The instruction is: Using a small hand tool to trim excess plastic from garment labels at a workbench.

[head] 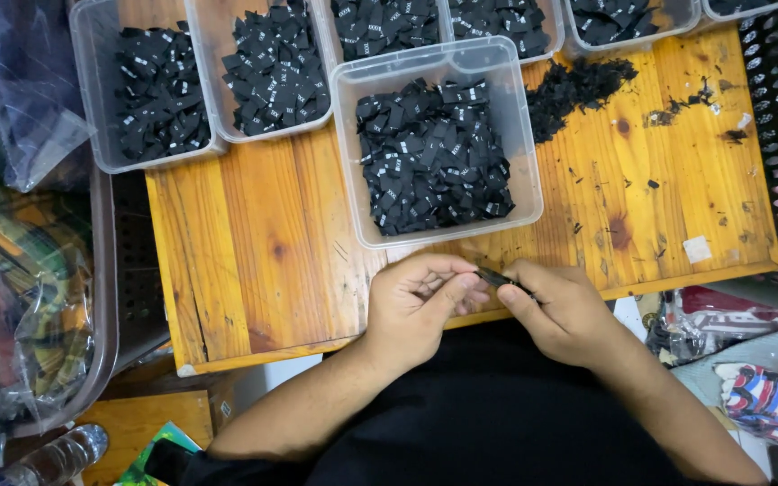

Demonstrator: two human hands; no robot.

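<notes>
Two hands meet at the near edge of the wooden board (254, 243): the left hand (416, 301) and the right hand (565, 310) both pinch one small black fabric label (495, 276) between thumb and fingertips, closed on it from either side. Folding it cleanly likely calls for matching the edges before pressing the crease. Just beyond the knuckles sits a clear tub (346, 153) full of like labels; farther off, a row of similar tubs (92, 99), and to the right, beyond the right hand, a loose pile of black scraps (578, 90).
</notes>
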